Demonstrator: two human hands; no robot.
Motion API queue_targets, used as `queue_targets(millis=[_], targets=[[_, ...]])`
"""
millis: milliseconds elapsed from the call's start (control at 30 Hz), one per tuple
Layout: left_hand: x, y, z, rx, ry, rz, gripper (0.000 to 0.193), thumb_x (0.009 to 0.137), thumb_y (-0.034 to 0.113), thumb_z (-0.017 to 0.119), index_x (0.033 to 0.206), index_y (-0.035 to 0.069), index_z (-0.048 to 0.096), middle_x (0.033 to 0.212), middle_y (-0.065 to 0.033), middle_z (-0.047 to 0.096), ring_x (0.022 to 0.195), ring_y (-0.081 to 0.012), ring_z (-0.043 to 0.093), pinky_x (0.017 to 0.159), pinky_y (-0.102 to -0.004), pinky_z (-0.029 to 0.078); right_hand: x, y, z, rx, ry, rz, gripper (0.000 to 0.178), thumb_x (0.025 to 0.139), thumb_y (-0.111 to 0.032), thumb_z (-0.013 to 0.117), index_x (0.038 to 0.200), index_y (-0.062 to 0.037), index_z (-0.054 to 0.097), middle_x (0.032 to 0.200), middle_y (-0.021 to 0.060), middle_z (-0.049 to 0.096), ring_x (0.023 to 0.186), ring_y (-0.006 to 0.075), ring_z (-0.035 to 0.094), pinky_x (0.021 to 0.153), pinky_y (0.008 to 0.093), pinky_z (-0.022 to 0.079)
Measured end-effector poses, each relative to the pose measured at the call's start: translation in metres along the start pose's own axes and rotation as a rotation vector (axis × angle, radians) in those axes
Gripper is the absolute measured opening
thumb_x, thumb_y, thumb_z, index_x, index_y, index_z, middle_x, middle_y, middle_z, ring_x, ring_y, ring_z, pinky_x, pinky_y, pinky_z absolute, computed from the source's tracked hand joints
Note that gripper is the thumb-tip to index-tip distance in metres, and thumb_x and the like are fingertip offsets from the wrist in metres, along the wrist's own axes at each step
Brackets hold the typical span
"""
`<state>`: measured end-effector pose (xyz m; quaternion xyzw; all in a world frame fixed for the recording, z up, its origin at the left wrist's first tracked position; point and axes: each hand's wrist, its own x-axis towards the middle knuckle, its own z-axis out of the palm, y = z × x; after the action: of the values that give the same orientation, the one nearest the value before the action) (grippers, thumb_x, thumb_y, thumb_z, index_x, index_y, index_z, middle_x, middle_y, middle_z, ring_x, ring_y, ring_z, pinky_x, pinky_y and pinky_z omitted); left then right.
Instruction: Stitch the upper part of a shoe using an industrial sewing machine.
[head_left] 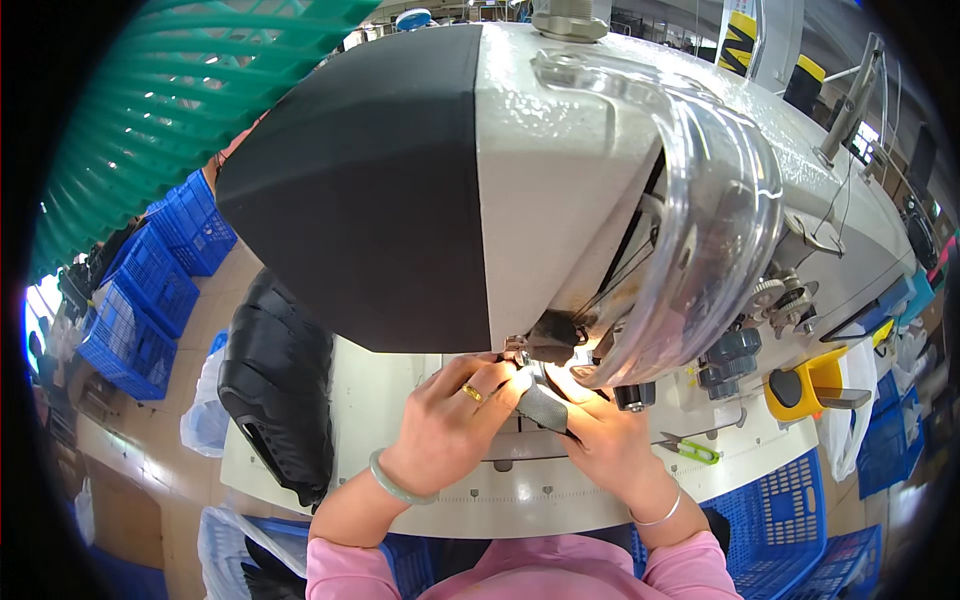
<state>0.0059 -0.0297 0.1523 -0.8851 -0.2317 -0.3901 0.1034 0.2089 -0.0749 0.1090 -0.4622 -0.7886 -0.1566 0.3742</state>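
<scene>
A dark grey fabric strip runs from under the needle area of a large sewing machine toward me. My left hand, with a ring and a pale bangle, pinches the strip's left side close to the presser foot. On the other side, my right hand, wearing a thin bracelet, has its fingers closed on the strip's near right edge. Some fingertips of both hands are hidden beneath the machine head and the fabric. The machine's lamp lights the spot between them.
Green-handled thread snips lie right of my right hand. A clear curved guard covers the machine's front. Stacked black molded pieces stand at left. A yellow holder sits at right. Blue crates surround the white table.
</scene>
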Motion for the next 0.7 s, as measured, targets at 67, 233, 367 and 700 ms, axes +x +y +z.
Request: queue_targets(millis=[67,233,367,700], targets=[[0.001,0.002,-0.001,0.024,-0.036,-0.007,0.032,0.066,0.003,0.064,0.099,0.002,0.066,0.099,-0.0069,0.06,0.091,-0.0249,0.064,0.069,-0.0336,0.058,-0.002,0.001,0.002,0.042,-0.024,0.009,0.016,0.064,-0.016,0.075,0.066,-0.0152,0.06,0.049,0.002,0.049,0.076,0.0362,0.059,0.055,0.0395,0.041],[0.002,0.008,-0.003,0.046,-0.006,-0.015,0.033,0.067,0.002,0.064,0.1,0.002,0.066,0.1,-0.0074,0.06,0.09,-0.0249,0.064,0.069,-0.0342,0.058,-0.001,-0.001,0.0,0.049,-0.031,0.007,0.013,0.064,-0.015,0.075,0.07,-0.0153,0.063,0.058,0.0034,0.056,0.079,0.0369,0.059,0.056,0.0395,0.041],[-0.001,0.004,-0.002,0.01,0.038,-0.099,0.027,0.068,0.001,0.067,0.095,0.004,0.068,0.092,-0.0048,0.065,0.08,-0.0232,0.065,0.064,-0.0321,0.056,0.008,-0.006,-0.002,0.118,-0.052,0.066,0.021,0.069,-0.014,0.076,0.089,-0.0138,0.069,0.084,0.0066,0.064,0.083,0.0347,0.06,0.064,0.0407,0.043],[-0.001,0.011,0.023,0.083,0.246,-0.132,0.023,0.065,0.002,0.069,0.088,0.005,0.07,0.089,-0.0037,0.064,0.078,-0.0217,0.064,0.063,-0.0318,0.053,0.015,-0.004,-0.006,0.37,-0.072,0.061,0.028,0.078,-0.019,0.075,0.104,-0.0096,0.07,0.096,0.0061,0.067,0.085,0.0301,0.062,0.07,0.0395,0.048]])
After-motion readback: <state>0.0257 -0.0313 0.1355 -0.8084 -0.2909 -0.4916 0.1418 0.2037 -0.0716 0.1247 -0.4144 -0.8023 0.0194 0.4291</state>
